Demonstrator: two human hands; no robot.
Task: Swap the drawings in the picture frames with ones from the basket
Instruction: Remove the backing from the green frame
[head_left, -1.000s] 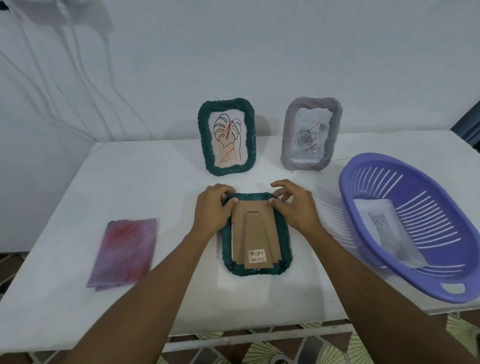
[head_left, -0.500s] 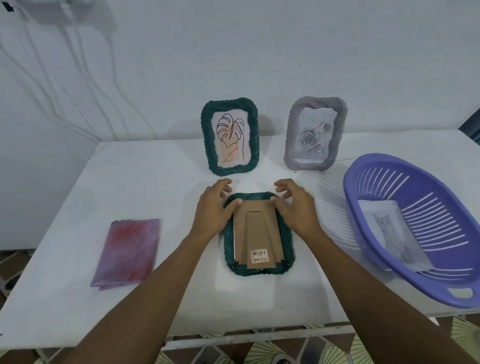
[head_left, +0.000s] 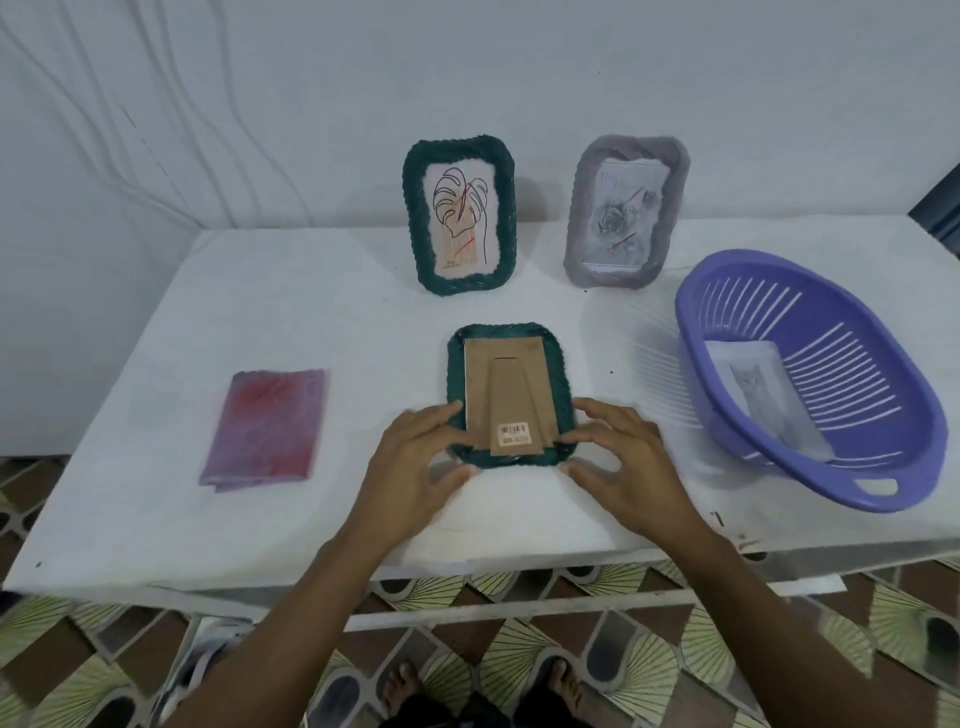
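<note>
A green woven frame lies face down mid-table, its brown cardboard back and stand showing. My left hand is at its near left corner and my right hand at its near right corner. The fingers of both are spread, with the tips touching the rim. A second green frame with a leaf drawing and a grey frame with a rose drawing stand at the back. The purple basket at the right holds a cat drawing.
A red and purple drawing lies flat on the left of the white table. The white wall is close behind the standing frames. The table's front edge is just below my wrists, and below it are a tiled floor and my feet.
Both hands have slid from the far end of the face-down frame to its near corners, with fingers opening wider. The view has tilted down.
</note>
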